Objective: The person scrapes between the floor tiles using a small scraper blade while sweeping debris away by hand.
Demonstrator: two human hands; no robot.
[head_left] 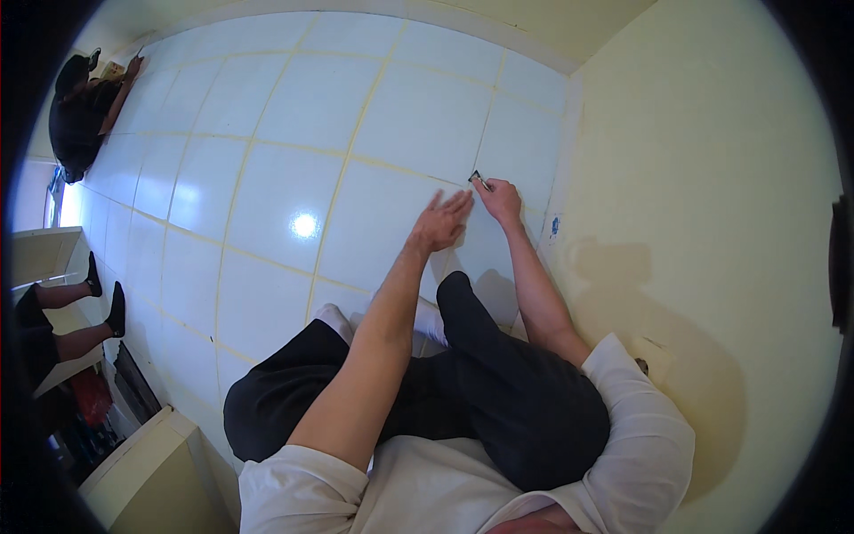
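The right hand [502, 201] grasps a small, dark and silvery hand tool [476, 177], perhaps a scraper, over the glossy white square floor tiles [411, 120]. Just beside it, the left hand [440, 222] has fingers extended, gripping nothing.

Lighting: bright, cool on white tiled floor [427, 111], warmer on cream wall [703, 151]; bright opening [69, 206] at far left
Glare: hard round spot [304, 224] on floor, softer patch [187, 198] further left
Shadows: soft-edged, large on wall, fainter on floor
Distortion: tile lines bowed, corners black
Definition: small tool [478, 178] in right hand [500, 200] lacking fine detail; person [76, 129] at upper left dark, indistinct
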